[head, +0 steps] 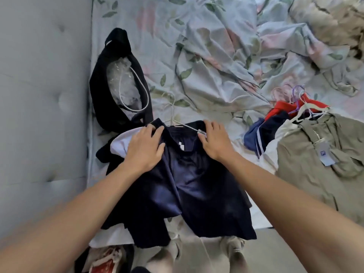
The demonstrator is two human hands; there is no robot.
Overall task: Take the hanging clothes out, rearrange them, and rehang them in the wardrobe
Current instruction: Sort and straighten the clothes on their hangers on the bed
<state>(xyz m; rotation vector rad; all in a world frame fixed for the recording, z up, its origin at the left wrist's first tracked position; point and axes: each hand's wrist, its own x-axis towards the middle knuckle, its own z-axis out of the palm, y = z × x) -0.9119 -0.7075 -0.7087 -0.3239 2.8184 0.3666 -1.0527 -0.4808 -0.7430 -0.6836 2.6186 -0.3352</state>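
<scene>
Both hands, left (144, 148) and right (214, 140), press flat on soft, slippery-looking navy shorts (189, 184); best gripped at the twelve o'clock waistband, perhaps hanger-clipped.

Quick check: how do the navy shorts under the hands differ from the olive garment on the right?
The navy shorts are dark and glossy; the olive garment is pale and matte. Both hands, left hand and right hand, rest on the shorts' waistband; nothing touches the olive garment. The olive garment carries a blue tag. Both lie on the bed with hangers.
</scene>
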